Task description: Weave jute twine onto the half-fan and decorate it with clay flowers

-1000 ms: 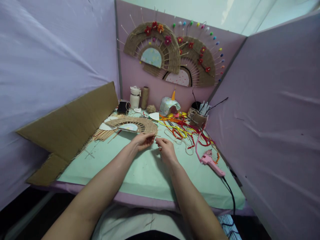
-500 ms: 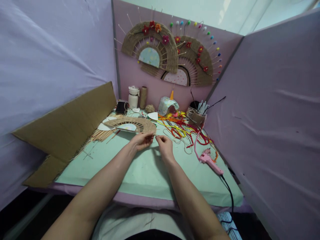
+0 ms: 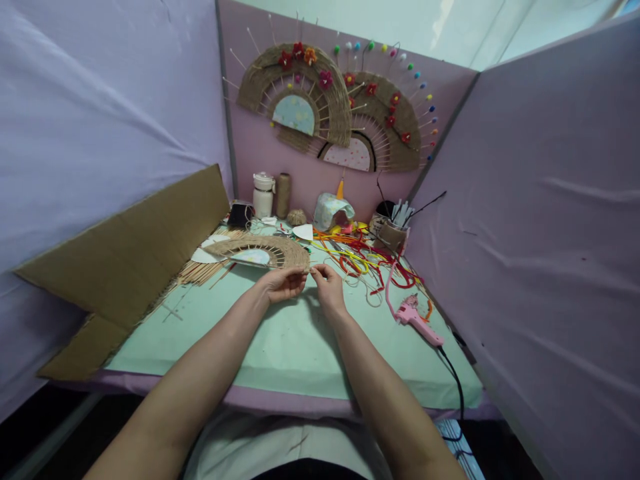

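Observation:
A half-round fan woven from jute cord on wooden sticks (image 3: 260,249) lies on the green table top (image 3: 300,347). My left hand (image 3: 283,283) is closed in a pinch at the fan's right end. My right hand (image 3: 327,283) is just beside it, fingers pinched together at the same spot. Whatever the fingers hold there is too thin to make out. Both forearms reach in from the bottom of the view.
A pink glue gun (image 3: 414,319) with a black cord lies at the right. Red, yellow and orange cords (image 3: 365,261) pile behind it. Loose sticks (image 3: 205,270) and a cardboard sheet (image 3: 130,260) are at the left. Two finished fans (image 3: 330,113) hang on the back wall.
My right hand has moved left, closing the gap to my left hand at the fan's end. The view has shifted slightly.

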Demonstrator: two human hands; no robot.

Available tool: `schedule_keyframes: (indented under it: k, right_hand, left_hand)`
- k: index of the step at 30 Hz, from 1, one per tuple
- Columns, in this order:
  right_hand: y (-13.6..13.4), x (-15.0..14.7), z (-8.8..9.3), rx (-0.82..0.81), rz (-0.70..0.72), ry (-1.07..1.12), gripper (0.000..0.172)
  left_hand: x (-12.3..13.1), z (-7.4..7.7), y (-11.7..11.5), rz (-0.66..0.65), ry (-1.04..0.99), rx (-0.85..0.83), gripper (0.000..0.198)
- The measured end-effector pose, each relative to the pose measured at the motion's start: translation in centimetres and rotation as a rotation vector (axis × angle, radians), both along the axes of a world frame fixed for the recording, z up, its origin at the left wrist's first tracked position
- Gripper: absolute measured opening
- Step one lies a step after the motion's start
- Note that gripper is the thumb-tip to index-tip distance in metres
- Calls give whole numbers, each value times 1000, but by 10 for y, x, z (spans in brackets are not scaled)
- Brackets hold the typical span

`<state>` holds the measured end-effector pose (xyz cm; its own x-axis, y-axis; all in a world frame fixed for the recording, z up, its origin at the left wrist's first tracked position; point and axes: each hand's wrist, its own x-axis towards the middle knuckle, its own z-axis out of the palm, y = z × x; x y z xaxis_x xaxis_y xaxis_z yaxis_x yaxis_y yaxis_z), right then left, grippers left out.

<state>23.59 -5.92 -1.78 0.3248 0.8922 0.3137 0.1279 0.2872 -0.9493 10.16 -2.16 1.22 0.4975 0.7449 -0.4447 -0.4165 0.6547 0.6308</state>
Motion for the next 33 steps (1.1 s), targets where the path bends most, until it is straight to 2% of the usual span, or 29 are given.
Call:
schedule_keyframes:
  k: [7,15,23,33]
  right_hand:
    - [1,1,0,-21,30,77,22]
    - [-6,6,6,-135,-81,186,25]
    - [-12,1,15,-207,12,105,22]
    - [-9,-3,10,-130,-26,9,16]
  left_hand:
    - [-1,0,-1,-30,-2,-6,21]
    - [0,-6,3,-23,21,-3,17]
    - [1,-6,3,-3,80,-1,17]
    - [3,-7,1,11,97,4,16]
